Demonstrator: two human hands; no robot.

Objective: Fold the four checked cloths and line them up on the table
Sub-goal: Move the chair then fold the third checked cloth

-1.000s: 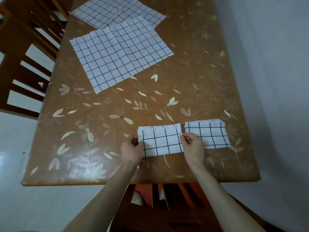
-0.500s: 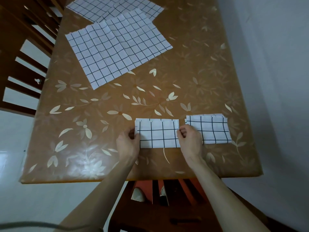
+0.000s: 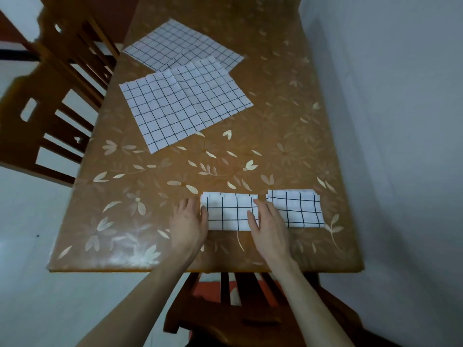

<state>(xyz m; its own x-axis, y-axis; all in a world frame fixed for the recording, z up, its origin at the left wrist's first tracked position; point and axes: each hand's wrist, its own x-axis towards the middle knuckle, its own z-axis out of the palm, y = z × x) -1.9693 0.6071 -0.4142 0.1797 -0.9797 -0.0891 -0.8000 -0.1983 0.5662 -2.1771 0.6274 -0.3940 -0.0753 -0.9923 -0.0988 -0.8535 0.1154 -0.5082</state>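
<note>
Though fingertips blur, hands [image 3: 230,221] seemingly flat.

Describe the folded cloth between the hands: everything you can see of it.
The cloth between the hands is white with a thin black check, folded into a flat oblong of several layers whose edges show stepped along its far side. It lies flat near the table's front edge, level with a second folded cloth to its right, a narrow gap between them. The left hand touches its left edge; the right hand rests flat on its right end.
</note>
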